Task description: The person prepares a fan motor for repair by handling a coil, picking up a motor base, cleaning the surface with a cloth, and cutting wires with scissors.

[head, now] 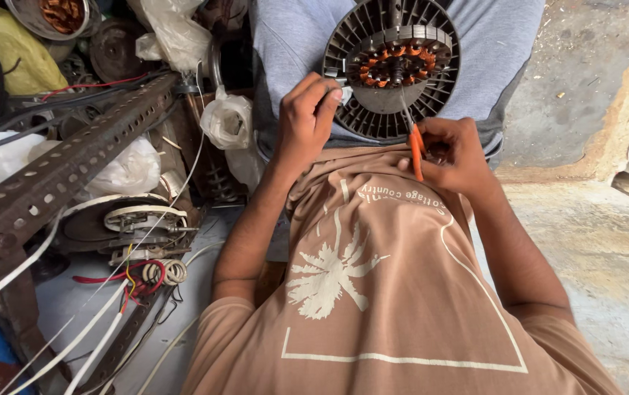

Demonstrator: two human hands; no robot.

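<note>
A round grey fan motor housing (391, 66) with ribbed fins and copper windings in its centre rests on my lap, tilted toward me. My left hand (305, 121) grips its left rim, fingers curled over the edge by a white wire end. My right hand (455, 153) is closed on an orange-handled tool (414, 146), whose metal tip points up into the housing's lower middle. My brown shirt fills the lower frame.
A rusty perforated angle-iron bar (58, 172) runs diagonally at left. Below it lies another motor stator (139, 223) with red, yellow and white wires. Plastic bags (228, 121) and metal parts crowd the upper left. Bare concrete floor (600, 241) lies to the right.
</note>
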